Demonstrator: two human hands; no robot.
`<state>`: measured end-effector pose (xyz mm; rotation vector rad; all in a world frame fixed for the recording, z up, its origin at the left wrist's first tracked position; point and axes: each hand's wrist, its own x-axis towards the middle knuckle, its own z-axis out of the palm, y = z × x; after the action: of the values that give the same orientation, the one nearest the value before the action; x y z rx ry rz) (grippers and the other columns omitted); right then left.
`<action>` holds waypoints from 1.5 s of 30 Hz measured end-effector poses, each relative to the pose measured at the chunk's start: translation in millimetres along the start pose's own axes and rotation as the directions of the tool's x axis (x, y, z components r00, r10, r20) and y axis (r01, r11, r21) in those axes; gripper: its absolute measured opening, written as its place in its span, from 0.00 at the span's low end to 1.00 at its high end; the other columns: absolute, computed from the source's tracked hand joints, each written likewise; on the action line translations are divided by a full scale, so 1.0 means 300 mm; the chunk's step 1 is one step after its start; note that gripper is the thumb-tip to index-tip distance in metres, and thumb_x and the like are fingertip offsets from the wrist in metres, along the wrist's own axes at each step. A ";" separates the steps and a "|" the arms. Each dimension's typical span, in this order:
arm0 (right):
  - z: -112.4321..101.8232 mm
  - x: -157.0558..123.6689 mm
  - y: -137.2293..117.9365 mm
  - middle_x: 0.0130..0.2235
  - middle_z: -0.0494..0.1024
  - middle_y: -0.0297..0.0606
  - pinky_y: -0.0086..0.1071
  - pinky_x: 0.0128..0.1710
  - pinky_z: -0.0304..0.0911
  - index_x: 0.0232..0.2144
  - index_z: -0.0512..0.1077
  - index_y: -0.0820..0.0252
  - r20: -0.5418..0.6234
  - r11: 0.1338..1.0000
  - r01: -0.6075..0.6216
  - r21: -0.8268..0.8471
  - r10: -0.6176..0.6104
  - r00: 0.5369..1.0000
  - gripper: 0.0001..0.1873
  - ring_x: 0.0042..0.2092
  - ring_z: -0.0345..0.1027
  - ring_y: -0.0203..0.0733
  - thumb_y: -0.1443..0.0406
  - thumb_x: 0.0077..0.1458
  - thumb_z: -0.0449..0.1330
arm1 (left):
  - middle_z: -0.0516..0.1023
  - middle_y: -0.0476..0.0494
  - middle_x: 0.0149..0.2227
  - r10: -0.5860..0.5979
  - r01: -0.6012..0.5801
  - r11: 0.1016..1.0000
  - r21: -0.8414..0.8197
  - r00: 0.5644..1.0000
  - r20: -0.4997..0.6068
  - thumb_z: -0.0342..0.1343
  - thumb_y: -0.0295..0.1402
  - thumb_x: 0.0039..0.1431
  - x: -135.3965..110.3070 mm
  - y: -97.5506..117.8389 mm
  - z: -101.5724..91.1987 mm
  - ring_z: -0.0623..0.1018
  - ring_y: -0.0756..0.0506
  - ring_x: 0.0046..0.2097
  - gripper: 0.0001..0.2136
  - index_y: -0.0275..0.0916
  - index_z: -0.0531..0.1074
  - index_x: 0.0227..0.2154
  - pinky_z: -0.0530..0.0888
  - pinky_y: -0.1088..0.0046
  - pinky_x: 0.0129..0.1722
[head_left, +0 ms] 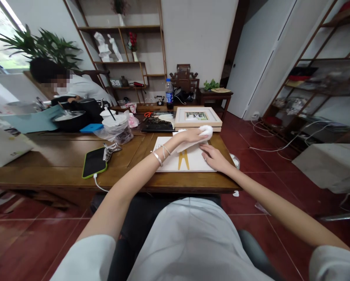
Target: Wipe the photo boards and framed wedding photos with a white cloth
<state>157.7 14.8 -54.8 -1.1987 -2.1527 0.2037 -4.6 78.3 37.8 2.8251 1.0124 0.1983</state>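
Observation:
A white board [169, 166] lies flat near the front edge of the table, with a yellow, two-legged shape [183, 160] on its surface. My left hand [194, 135], with bangles on the wrist, reaches across the board's upper part. Its fingers are on a white wad that looks like tissue or soft cloth [206, 131], and part of the wad lies under the hand. On the board's right side rests my right hand [214, 157], fingers stretched out and holding nothing. The upper part of the board is covered by the left hand and the wad.
Behind the board stand stacked wooden picture frames [198, 117], a dark flat picture [159, 122] and a bottle [169, 93]. To the left are a charging phone [95, 162], a bagged white tub [114, 123] and a black bowl [71, 119]. Another person [84, 88] leans over at far left.

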 end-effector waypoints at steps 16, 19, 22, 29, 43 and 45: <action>0.001 -0.006 0.009 0.55 0.69 0.45 0.50 0.59 0.53 0.49 0.71 0.60 0.002 1.000 -0.015 0.017 0.014 1.000 0.19 0.58 0.59 0.50 0.66 0.55 0.52 | 0.71 0.36 0.54 -0.235 0.236 0.972 0.011 0.971 -0.038 0.34 0.50 0.63 -0.337 -0.230 0.025 0.72 0.40 0.52 0.28 0.33 0.65 0.52 0.64 0.68 0.52; 0.001 -0.007 0.006 0.55 0.69 0.46 0.49 0.59 0.53 0.50 0.70 0.61 0.012 1.000 -0.023 -0.007 0.023 1.000 0.20 0.58 0.59 0.49 0.66 0.56 0.51 | 0.70 0.36 0.55 -0.273 0.274 0.962 0.017 0.960 -0.057 0.34 0.49 0.63 -0.408 -0.248 0.027 0.71 0.40 0.53 0.28 0.33 0.64 0.53 0.64 0.68 0.52; 0.001 -0.004 0.007 0.55 0.69 0.46 0.48 0.60 0.53 0.50 0.70 0.62 0.012 0.999 -0.032 -0.011 0.032 0.999 0.20 0.58 0.59 0.49 0.66 0.56 0.51 | 0.71 0.36 0.54 -0.262 0.264 0.964 0.034 0.964 -0.047 0.35 0.46 0.64 -0.454 -0.211 0.024 0.72 0.40 0.52 0.25 0.34 0.65 0.52 0.65 0.67 0.51; 0.001 0.006 0.019 0.54 0.70 0.48 0.47 0.58 0.55 0.48 0.70 0.63 0.017 0.999 -0.044 -0.004 0.044 0.999 0.19 0.56 0.62 0.48 0.66 0.55 0.51 | 0.72 0.40 0.52 -0.084 0.076 0.990 0.117 0.995 0.061 0.37 0.35 0.67 -0.607 0.065 0.000 0.68 0.41 0.56 0.17 0.38 0.70 0.46 0.62 0.65 0.55; 0.002 0.001 0.014 0.54 0.69 0.49 0.46 0.59 0.54 0.49 0.69 0.64 0.013 1.000 -0.021 -0.020 0.021 1.000 0.19 0.57 0.61 0.48 0.66 0.56 0.50 | 0.64 0.37 0.58 -0.080 0.098 0.986 0.133 0.987 -0.138 0.37 0.39 0.66 -0.428 -0.190 0.090 0.61 0.39 0.60 0.19 0.35 0.66 0.51 0.58 0.57 0.58; 0.000 0.000 0.011 0.54 0.69 0.50 0.46 0.59 0.54 0.49 0.69 0.64 0.015 1.000 -0.014 -0.017 0.014 1.000 0.19 0.57 0.61 0.48 0.65 0.56 0.50 | 0.62 0.37 0.60 -0.098 0.121 0.984 0.128 0.980 -0.173 0.36 0.39 0.67 -0.387 -0.218 0.110 0.57 0.38 0.63 0.20 0.36 0.65 0.52 0.55 0.54 0.59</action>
<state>160.0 16.7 -56.3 -1.2261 -2.1639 0.2014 -128.6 51.4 -14.8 2.9040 1.2603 0.3716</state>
